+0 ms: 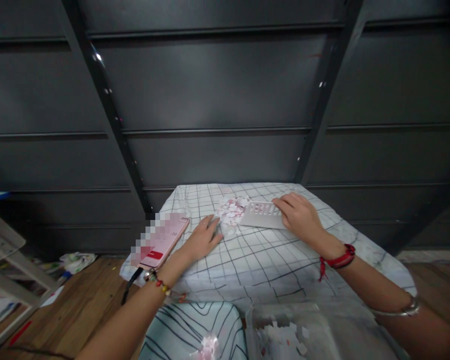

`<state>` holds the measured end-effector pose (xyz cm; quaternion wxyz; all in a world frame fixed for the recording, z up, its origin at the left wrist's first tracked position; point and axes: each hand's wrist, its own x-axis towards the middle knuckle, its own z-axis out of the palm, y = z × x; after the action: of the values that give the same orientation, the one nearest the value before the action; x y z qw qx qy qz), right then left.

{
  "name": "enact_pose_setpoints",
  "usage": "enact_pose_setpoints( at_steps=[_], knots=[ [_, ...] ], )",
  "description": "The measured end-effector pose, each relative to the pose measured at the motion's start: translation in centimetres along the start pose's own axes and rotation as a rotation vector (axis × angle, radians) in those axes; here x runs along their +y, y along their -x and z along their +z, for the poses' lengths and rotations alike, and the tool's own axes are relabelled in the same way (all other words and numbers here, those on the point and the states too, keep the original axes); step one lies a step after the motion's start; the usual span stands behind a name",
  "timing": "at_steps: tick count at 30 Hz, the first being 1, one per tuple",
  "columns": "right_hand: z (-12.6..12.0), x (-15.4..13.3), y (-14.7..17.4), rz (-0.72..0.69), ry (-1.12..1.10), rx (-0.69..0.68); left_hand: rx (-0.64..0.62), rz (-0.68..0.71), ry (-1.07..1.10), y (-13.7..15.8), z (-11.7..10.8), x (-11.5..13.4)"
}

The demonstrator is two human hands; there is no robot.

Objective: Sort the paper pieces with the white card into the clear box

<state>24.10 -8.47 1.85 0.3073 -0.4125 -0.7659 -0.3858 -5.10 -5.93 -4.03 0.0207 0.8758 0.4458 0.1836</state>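
On the white checked cloth lies a pile of small white and pinkish paper scraps (231,210). My left hand (203,239) rests at the pile's left edge, palm down with fingers spread. My right hand (300,216) grips the right end of a flat white scraper-like plate (260,221) with a row of slots along its top. The plate's lower left edge meets the right side of the scraps. My right fingers partly hide its far end.
A pink phone (168,242) lies left of my left hand, with a black cable (131,285). Below the table edge are a clear plastic bin (322,325) holding paper scraps and a teal striped surface (180,325). Dark metal panels (217,85) rise behind the checked cloth (247,270).
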Motion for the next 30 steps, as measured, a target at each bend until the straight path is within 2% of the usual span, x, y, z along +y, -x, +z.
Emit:
enact_pose_setpoints(
  at_steps=[7, 17, 23, 30],
  knots=[
    [0.0, 1.6, 0.6, 0.013, 0.027, -0.01, 0.031, -0.012, -0.019, 0.6, 0.5, 0.0],
    [0.7, 1.7, 0.8, -0.015, -0.034, -0.044, 0.072, 0.005, -0.01, 0.5, 0.6, -0.1],
    [0.2, 2.0, 1.1, -0.017, -0.082, -0.026, 0.066, -0.003, -0.02, 0.6, 0.5, 0.1],
    [0.6, 1.1, 0.5, -0.044, -0.095, -0.036, 0.044, -0.015, -0.032, 0.6, 0.3, 0.2]
  ],
)
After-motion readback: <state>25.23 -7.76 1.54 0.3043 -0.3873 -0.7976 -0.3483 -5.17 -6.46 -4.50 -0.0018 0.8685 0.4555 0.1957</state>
